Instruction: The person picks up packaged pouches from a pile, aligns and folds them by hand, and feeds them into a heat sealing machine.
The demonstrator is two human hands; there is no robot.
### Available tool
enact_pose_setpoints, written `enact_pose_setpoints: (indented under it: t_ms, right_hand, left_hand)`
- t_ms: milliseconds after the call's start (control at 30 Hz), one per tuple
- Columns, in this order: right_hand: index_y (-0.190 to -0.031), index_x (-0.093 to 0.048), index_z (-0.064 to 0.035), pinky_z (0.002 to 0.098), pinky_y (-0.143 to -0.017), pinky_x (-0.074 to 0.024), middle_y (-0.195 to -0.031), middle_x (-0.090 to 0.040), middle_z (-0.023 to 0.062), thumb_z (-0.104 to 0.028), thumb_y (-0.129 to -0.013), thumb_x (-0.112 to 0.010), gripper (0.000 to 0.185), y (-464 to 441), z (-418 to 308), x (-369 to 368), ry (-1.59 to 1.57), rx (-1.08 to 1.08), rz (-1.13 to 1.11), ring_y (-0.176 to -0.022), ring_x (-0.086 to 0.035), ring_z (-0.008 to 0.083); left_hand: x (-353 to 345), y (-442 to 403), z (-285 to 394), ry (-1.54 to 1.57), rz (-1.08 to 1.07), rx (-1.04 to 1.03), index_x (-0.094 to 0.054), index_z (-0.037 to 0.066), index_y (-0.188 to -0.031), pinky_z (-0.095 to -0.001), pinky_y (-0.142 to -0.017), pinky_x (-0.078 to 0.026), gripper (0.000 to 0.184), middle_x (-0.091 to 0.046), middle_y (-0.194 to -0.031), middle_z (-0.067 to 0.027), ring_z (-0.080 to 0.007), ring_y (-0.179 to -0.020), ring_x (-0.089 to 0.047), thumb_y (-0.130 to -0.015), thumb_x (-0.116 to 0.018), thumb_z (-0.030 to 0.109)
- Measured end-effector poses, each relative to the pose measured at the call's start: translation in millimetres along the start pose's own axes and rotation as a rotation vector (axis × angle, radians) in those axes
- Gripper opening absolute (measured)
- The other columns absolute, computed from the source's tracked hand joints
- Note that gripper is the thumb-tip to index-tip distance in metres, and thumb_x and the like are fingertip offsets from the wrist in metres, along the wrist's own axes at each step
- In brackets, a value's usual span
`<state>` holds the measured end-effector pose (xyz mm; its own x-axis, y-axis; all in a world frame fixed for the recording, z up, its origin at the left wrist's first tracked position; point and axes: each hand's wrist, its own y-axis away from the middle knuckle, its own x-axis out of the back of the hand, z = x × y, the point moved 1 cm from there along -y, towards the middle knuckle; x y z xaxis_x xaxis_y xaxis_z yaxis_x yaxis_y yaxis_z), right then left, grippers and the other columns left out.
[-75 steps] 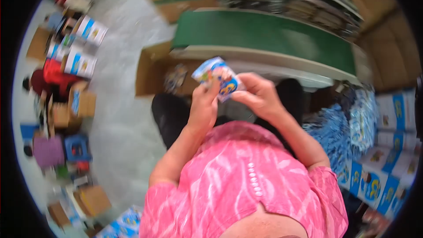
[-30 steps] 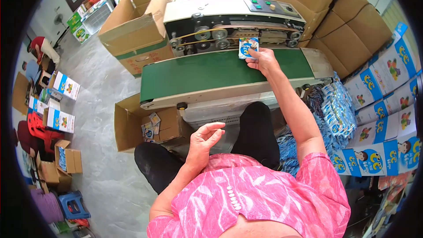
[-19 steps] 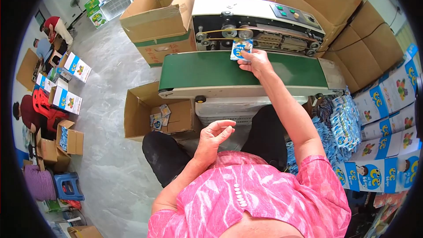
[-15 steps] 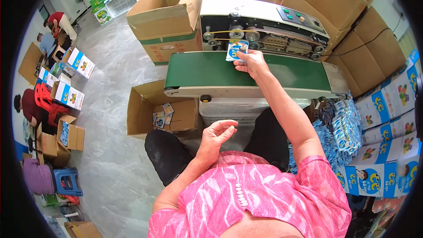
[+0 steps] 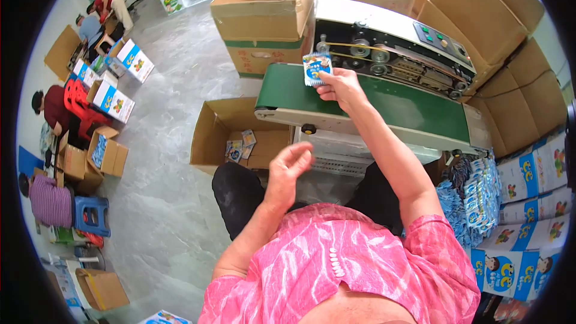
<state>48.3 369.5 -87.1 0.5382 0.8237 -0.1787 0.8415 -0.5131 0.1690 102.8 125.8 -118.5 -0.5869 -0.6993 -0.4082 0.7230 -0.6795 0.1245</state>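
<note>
A small blue-and-white printed snack packet point(image 5: 314, 71) is pinched between the thumb and fingers of my right hand point(image 5: 341, 89). It is held over the left end of the green conveyor belt point(image 5: 396, 99), in front of the pulleys of the band sealing machine point(image 5: 393, 36). My left hand point(image 5: 288, 171) hovers above my lap, fingers loosely bent and apart from the thumb, with nothing in it. Below the belt's left end stands an open cardboard box point(image 5: 210, 135), with several packets point(image 5: 243, 145) lying inside.
A large open carton point(image 5: 258, 21) stands behind the belt's left end. Strips of blue packets point(image 5: 480, 195) are heaped at my right, beside printed cartons point(image 5: 516, 270). A white crate point(image 5: 336, 156) sits under the conveyor. People work along the left wall near a blue stool point(image 5: 91, 215).
My right hand has drawn the packet leftward along the belt, away from the sealer's pulleys. My left hand's fingers have curled a little. The whole view has shifted to the left.
</note>
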Motion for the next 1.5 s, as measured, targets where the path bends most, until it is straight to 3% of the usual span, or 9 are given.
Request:
enact_pose_setpoints:
  t_ms: [67,233,333,433,700,900,1000,1133,1500]
  right_hand:
    - [-0.090,-0.062,0.0000,0.0226,-0.051,-0.0520,-0.078,-0.066,0.0067,-0.015,-0.087,-0.068,0.016,35.0,-6.8,-3.3,0.131,0.000,-0.103,-0.059,-0.062,0.0104]
    - [-0.089,-0.063,-0.0006,0.0215,-0.052,-0.0495,-0.077,-0.065,0.0049,-0.015,-0.087,-0.066,0.015,109.4,6.9,-12.1,0.230,0.016,-0.283,-0.061,-0.062,0.0085]
    - [-0.090,-0.063,0.0010,0.0218,-0.055,-0.0498,-0.076,-0.065,0.0041,-0.014,-0.086,-0.067,0.016,137.0,8.1,-8.2,0.275,-0.003,-0.350,-0.066,-0.062,0.0087]
    - [-0.092,-0.063,0.0038,0.0221,-0.061,-0.0490,-0.075,-0.064,0.0047,-0.012,-0.083,-0.069,0.019,152.2,-2.8,-0.8,0.365,0.426,-0.178,-0.072,-0.061,0.0092]
    - [-0.084,-0.063,0.0031,0.0248,-0.062,-0.0470,-0.076,-0.063,0.0076,-0.001,-0.078,-0.070,0.010,179.6,-28.7,11.5,0.551,0.869,-0.175,-0.069,-0.057,0.0135]
    - [-0.082,-0.064,0.0021,0.0270,-0.062,-0.0458,-0.075,-0.062,0.0071,0.000,-0.076,-0.072,0.010,195.5,-30.7,19.8,0.546,0.855,-0.165,-0.068,-0.057,0.0163]
    - [-0.082,-0.064,0.0022,0.0278,-0.062,-0.0454,-0.074,-0.062,0.0070,-0.002,-0.075,-0.073,0.012,199.3,-32.7,23.0,0.577,0.904,-0.180,-0.068,-0.057,0.0170]
    - [-0.082,-0.064,0.0022,0.0278,-0.062,-0.0452,-0.075,-0.063,0.0075,-0.003,-0.073,-0.075,0.014,204.4,-35.3,24.0,0.496,0.766,-0.170,-0.069,-0.058,0.0178]
    - [-0.080,-0.064,0.0023,0.0281,-0.060,-0.0446,-0.074,-0.064,0.0094,-0.001,-0.072,-0.075,0.014,200.5,-29.8,31.0,0.433,0.879,-0.219,-0.069,-0.058,0.0186]
  left_hand:
    - [7.2,-13.2,11.3,-0.031,0.114,-0.128,-0.057,0.004,-0.119,-0.0259,-0.079,-0.046,0.033,-0.062,-0.113,-0.0025,-0.0122,-0.094,-0.059,-0.091,-0.063,0.020]
    - [-4.3,-33.3,34.4,0.185,0.149,-0.069,-0.059,-0.001,-0.114,-0.0241,-0.081,-0.046,0.031,-0.063,-0.104,-0.0010,-0.0073,-0.090,-0.058,-0.091,-0.064,0.018]
    - [-18.1,-28.4,30.8,0.433,0.066,-0.207,-0.063,0.000,-0.107,-0.0230,-0.077,-0.047,0.023,-0.064,-0.098,-0.0013,-0.0067,-0.084,-0.059,-0.093,-0.062,0.017]
    - [-26.9,-12.1,35.6,0.277,0.058,-0.200,-0.065,0.000,-0.102,-0.0223,-0.074,-0.048,0.018,-0.065,-0.094,-0.0020,-0.0067,-0.082,-0.059,-0.093,-0.062,0.015]
    - [-55.6,15.9,48.6,-0.045,-0.135,-0.288,-0.065,-0.003,-0.095,-0.0205,-0.070,-0.048,0.011,-0.065,-0.088,-0.0027,-0.0063,-0.080,-0.060,-0.091,-0.063,0.007]
    - [-65.9,27.8,48.7,-0.081,-0.139,-0.175,-0.065,-0.004,-0.094,-0.0189,-0.067,-0.047,0.008,-0.063,-0.086,-0.0019,-0.0061,-0.078,-0.059,-0.089,-0.063,0.002]
    - [-68.6,29.1,49.3,-0.166,-0.162,-0.306,-0.064,-0.003,-0.095,-0.0185,-0.066,-0.047,0.008,-0.062,-0.085,-0.0020,-0.0055,-0.078,-0.059,-0.089,-0.063,0.002]
    - [-62.4,27.7,51.2,-0.237,-0.164,-0.354,-0.064,-0.003,-0.095,-0.0186,-0.065,-0.048,0.009,-0.063,-0.087,-0.0030,-0.0057,-0.078,-0.059,-0.088,-0.064,0.002]
    - [-69.2,32.1,61.0,-0.250,-0.175,-0.324,-0.065,-0.004,-0.098,-0.0215,-0.071,-0.052,0.014,-0.064,-0.090,-0.0061,-0.0109,-0.083,-0.064,-0.085,-0.067,0.000]
